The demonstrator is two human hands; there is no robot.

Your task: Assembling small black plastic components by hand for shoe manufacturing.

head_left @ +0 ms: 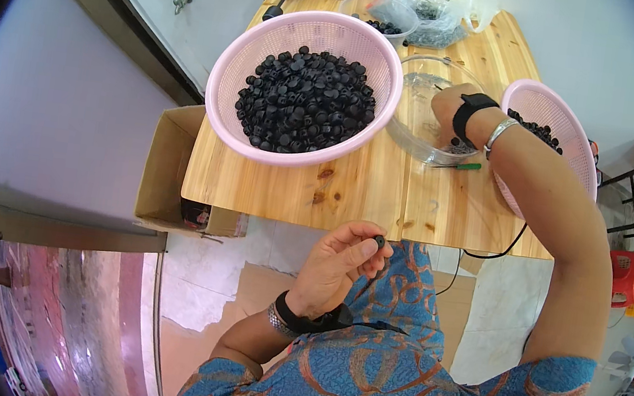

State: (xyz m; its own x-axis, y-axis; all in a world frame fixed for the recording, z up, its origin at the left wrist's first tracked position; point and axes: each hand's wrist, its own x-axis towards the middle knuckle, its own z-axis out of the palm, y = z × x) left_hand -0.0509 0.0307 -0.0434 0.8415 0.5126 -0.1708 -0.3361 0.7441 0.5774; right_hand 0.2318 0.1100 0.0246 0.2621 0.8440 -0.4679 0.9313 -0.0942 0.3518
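Note:
My left hand [338, 263] is below the table's front edge, over my lap, pinching a small black plastic part [380, 241] between thumb and fingers. My right hand [447, 109] reaches into a clear glass bowl [421, 79] on the wooden table [366, 192]; its fingers are hidden inside the bowl, so I cannot tell what they hold. A large pink basket [226, 66] full of several black parts stands left of the bowl. A second pink basket [563, 122] with black parts lies under my right forearm.
A thin green-handled tool [457, 166] lies by the glass bowl. At the far end are a clear container [374, 9] of black parts, plastic bags [439, 2] and a black bag. An open cardboard box [164, 170] stands left of the table. Red and yellow items sit at right.

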